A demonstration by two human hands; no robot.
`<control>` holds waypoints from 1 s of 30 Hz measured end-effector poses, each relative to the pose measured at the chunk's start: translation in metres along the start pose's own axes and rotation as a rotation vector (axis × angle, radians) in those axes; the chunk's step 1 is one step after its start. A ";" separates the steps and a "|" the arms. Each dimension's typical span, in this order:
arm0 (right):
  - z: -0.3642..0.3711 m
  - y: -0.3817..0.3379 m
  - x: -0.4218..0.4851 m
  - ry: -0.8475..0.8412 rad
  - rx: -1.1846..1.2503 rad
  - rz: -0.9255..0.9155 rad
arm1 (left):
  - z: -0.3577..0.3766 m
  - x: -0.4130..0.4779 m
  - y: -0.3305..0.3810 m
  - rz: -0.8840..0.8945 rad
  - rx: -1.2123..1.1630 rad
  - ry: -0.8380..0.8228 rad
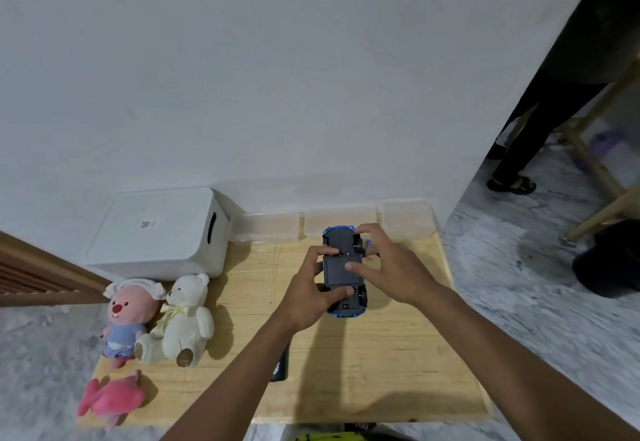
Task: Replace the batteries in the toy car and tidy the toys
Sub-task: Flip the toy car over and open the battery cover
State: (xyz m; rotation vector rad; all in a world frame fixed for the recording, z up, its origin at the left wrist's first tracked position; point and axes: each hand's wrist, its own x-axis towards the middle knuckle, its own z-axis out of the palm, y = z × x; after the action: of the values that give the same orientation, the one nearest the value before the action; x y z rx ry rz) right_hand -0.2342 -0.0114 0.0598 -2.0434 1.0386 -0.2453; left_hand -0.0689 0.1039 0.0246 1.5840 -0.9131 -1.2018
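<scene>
Hands are both working on the toy car (336, 272), which is lying upside down on the wooden table (381, 354) near its far edge, right of the middle, dark underside facing you and blue body showing at both ends. Your left hand (308, 297) is gripping the car's left side, fingers curling onto the underside near the far wheels and thumb pressing near the end closest to you. Your right hand (389, 266) is holding the other side, with its thumb pressing on the flat panel in the middle and its fingers curling over the far right corner.

Three clear containers (270, 229) are standing in a row along the far edge, just beyond the car. A white storage box (156, 233) is sitting at the far left corner. Along the left edge three soft toys are lying: a white teddy bear (185, 319), a pink-faced plush (126, 316) touching it, and a pink plush (110, 399) at the near left corner. A black object (281, 368) is peeking out from under your left forearm — too hidden to identify.
</scene>
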 end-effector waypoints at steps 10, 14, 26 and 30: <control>-0.019 -0.004 0.008 -0.096 0.200 0.068 | 0.005 0.001 -0.009 -0.039 0.000 0.025; -0.016 -0.008 0.010 -0.061 0.392 0.024 | 0.002 0.001 -0.010 -0.032 -0.012 0.048; 0.000 -0.024 0.016 0.120 0.526 0.020 | -0.004 -0.003 -0.010 -0.023 -0.024 0.065; 0.003 -0.024 0.019 0.315 0.600 -0.005 | -0.006 -0.001 -0.011 -0.021 0.009 0.065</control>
State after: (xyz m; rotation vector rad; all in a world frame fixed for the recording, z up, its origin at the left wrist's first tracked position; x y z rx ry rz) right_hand -0.2066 -0.0156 0.0728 -1.4877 0.9920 -0.8002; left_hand -0.0633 0.1095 0.0150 1.6335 -0.8635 -1.1557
